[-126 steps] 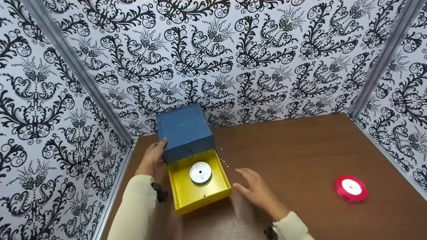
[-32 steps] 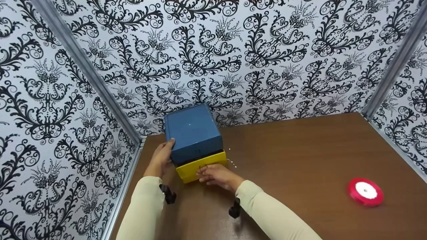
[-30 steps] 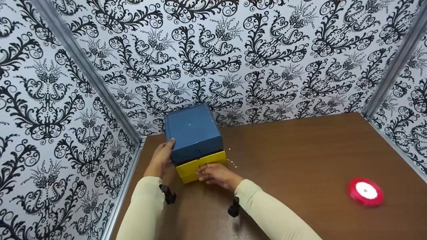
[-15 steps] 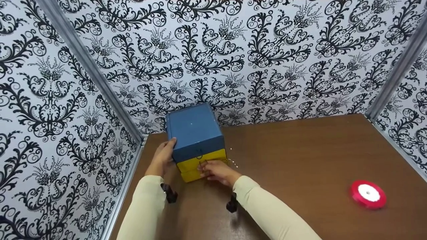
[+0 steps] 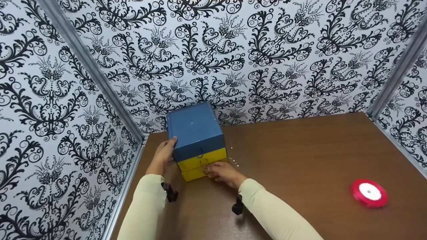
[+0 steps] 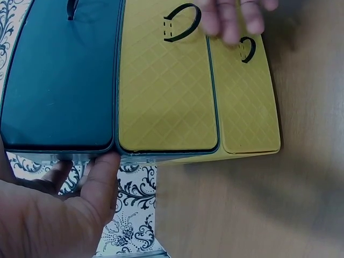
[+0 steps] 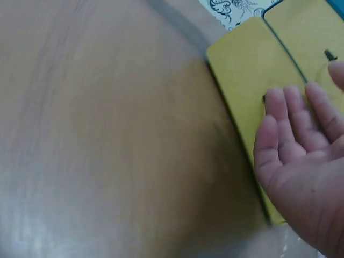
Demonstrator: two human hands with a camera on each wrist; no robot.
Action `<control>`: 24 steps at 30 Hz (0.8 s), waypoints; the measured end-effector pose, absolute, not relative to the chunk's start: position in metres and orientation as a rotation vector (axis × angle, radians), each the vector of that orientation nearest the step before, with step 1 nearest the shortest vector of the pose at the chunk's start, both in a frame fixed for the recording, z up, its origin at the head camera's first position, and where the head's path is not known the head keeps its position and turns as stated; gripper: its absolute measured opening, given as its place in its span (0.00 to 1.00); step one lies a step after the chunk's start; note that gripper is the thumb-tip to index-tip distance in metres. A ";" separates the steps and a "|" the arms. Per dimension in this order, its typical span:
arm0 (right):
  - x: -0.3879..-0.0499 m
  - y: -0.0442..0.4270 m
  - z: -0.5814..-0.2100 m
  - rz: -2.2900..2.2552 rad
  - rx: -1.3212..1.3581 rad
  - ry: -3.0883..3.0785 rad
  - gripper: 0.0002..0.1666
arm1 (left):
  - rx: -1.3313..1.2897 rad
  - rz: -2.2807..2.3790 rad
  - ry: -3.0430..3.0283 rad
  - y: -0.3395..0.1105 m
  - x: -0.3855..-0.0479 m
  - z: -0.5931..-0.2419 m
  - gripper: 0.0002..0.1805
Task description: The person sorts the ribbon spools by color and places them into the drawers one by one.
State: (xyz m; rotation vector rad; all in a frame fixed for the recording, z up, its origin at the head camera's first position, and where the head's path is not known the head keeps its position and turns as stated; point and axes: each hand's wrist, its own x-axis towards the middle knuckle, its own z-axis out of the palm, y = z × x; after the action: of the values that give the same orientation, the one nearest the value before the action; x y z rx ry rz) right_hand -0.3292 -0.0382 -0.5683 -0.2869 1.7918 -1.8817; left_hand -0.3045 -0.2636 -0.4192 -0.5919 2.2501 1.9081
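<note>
Head view: there's a box with drawers (image 5: 193, 125) left of centre, pushed back near the black-and-white patterned wall (image 5: 277, 50). Blue drawer front (image 5: 186, 151) up top, upper yellow drawer (image 5: 188, 164) under it, lower yellow drawer (image 5: 192, 175) at the bottom. The left hand (image 5: 163, 154) is against the box's left side, thumb up by the top edge, not wrapped round anything. The right hand (image 5: 223, 171) is at the lower yellow drawer, right of the middle of its front. Cream sleeves (image 5: 141, 206) on both arms, and a black gadget (image 5: 170, 192) at each wrist. Over at the lower right of the frame a red spool (image 5: 369, 192) with a white centre lies on the brown table (image 5: 300, 160). A few small white specks (image 5: 234, 161) sit just right of the box.

Left wrist view: the fronts run left to right here, blue then yellow then yellow, with black loops (image 6: 198, 22) on them. Left hand is lower left, fingertips on the box edge. Right fingers hang in from the top, near the two yellow loops.

Right wrist view: right hand fills the right side, palm showing, fingers loosely bent and a bit spread over the yellow fronts. Can't tell if a fingertip touches the lower loop.
</note>
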 end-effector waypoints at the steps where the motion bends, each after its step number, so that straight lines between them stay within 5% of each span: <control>1: -0.328 -0.037 -0.570 -1.881 -0.265 1.799 0.19 | -0.594 1.904 2.249 -0.264 -0.304 -0.419 0.39; 24: -0.314 -0.051 -0.587 -1.920 0.048 1.759 0.20 | -0.583 1.930 2.262 -0.265 -0.308 -0.423 0.38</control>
State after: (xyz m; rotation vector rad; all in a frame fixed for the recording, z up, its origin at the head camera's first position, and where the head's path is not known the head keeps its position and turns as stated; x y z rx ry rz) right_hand -0.3145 -0.0510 -0.5868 0.0484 1.7585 -1.9203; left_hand -0.3079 -0.2650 -0.4228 -0.5835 2.2615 1.9304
